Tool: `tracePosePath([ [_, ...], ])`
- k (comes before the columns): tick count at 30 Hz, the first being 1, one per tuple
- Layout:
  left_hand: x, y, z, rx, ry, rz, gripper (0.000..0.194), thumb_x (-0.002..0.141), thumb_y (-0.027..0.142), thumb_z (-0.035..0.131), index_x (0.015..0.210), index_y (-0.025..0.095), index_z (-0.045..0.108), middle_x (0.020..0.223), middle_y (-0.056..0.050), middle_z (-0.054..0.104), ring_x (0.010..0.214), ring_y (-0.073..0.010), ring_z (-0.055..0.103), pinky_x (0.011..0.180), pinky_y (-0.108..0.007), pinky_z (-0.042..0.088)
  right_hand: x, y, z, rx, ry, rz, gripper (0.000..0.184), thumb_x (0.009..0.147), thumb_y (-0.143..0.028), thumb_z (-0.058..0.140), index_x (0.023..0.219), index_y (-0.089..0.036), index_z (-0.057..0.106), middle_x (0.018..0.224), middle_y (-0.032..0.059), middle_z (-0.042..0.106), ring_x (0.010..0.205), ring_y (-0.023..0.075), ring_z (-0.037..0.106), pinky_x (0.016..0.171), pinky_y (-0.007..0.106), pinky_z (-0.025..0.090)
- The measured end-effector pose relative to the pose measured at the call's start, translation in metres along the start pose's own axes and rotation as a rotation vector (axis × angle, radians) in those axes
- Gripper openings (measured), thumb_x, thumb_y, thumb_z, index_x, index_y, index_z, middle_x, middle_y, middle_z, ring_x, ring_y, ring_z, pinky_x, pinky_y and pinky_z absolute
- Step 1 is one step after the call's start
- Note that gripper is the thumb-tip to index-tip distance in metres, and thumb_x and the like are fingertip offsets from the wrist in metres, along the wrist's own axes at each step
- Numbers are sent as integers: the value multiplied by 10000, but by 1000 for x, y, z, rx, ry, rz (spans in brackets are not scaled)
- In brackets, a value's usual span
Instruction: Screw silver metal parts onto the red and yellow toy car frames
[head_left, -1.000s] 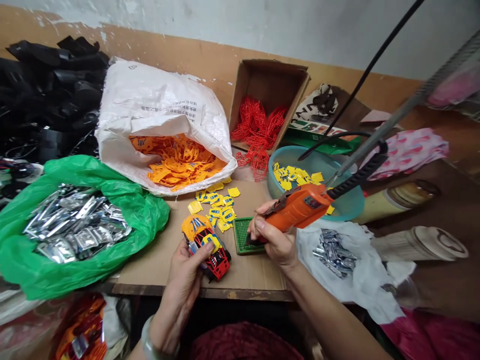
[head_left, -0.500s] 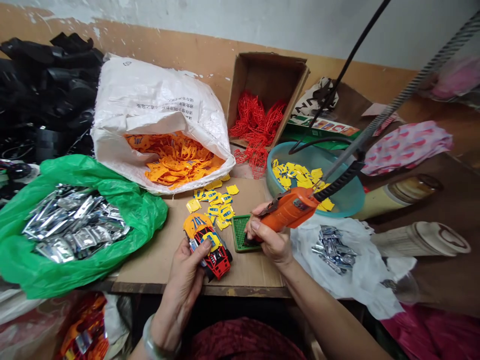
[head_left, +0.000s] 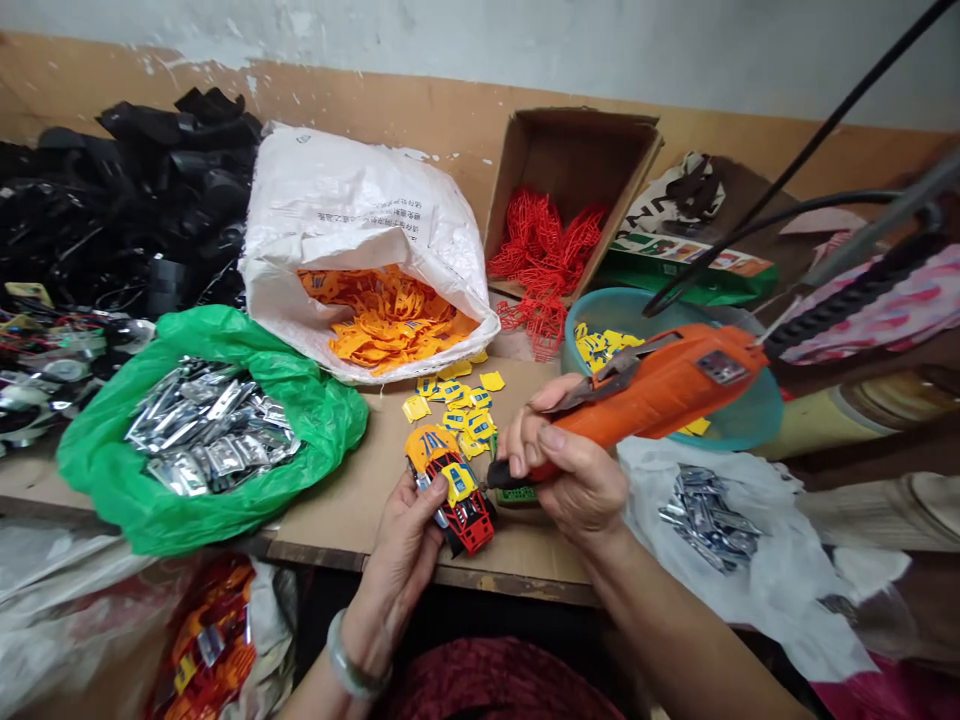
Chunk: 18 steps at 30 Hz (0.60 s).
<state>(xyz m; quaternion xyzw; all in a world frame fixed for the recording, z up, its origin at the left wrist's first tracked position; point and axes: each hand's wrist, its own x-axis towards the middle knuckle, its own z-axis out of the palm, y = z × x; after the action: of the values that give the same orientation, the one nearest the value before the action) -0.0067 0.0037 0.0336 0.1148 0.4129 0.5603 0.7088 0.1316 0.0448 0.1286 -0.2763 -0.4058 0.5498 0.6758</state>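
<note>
My left hand (head_left: 409, 535) is closed around a toy car (head_left: 474, 520) with an orange hood, a yellow roof piece and a red rear frame. The thumb presses near the yellow piece (head_left: 459, 482). In my right hand (head_left: 577, 480) is an orange electric screwdriver (head_left: 664, 385), tilted, with its dark tip end close to the car's right side. Whether the tip touches the car I cannot tell. Behind the screwdriver, a small green tray (head_left: 517, 495) is mostly hidden. Several yellow pieces (head_left: 474, 425) lie on the cardboard just beyond the car.
A green bag (head_left: 330, 425) of silver parts stands left, a white sack (head_left: 360, 190) of orange parts behind. A cardboard box (head_left: 589, 130) holds red frames. At right are a teal basin (head_left: 765, 410) and a white bag (head_left: 795, 590) with silver parts. Cables (head_left: 817, 130) hang from above.
The screwdriver has swung leftward and lower, its tip now close to the car and its body more level. My left hand still holds the car. The whole view has shifted, moving the scene rightward.
</note>
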Motion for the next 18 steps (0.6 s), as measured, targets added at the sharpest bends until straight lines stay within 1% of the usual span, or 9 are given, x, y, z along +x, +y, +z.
tracePosePath([
  [4,0,0,0,-19,8,5,573,569,320,977,1040,147,702,1026,-112,788,923,-275,742,834,-360,580,-4,11,6,13,-68,45,237,725,-326,750,876,-236,592,484,-79,524,398,148,506,498,331,460],
  [8,1,0,-2,-56,42,5,606,538,304,992,1045,147,699,1010,-99,791,892,-250,736,815,-333,571,-6,18,6,11,-106,49,236,747,-326,744,904,-232,595,493,-78,523,415,148,522,506,326,475],
  [13,0,-1,-3,-42,2,12,544,591,313,970,1039,151,708,1042,-105,796,936,-256,740,864,-345,565,-7,21,6,1,-129,33,227,778,-326,734,929,-228,596,503,-82,518,429,140,529,528,319,490],
  [18,0,-1,-1,-31,-11,21,535,600,319,966,1042,153,713,1024,-101,796,946,-268,740,888,-369,565,-10,22,4,-13,-143,29,213,803,-324,733,936,-237,591,518,-82,516,438,141,531,551,329,510],
])
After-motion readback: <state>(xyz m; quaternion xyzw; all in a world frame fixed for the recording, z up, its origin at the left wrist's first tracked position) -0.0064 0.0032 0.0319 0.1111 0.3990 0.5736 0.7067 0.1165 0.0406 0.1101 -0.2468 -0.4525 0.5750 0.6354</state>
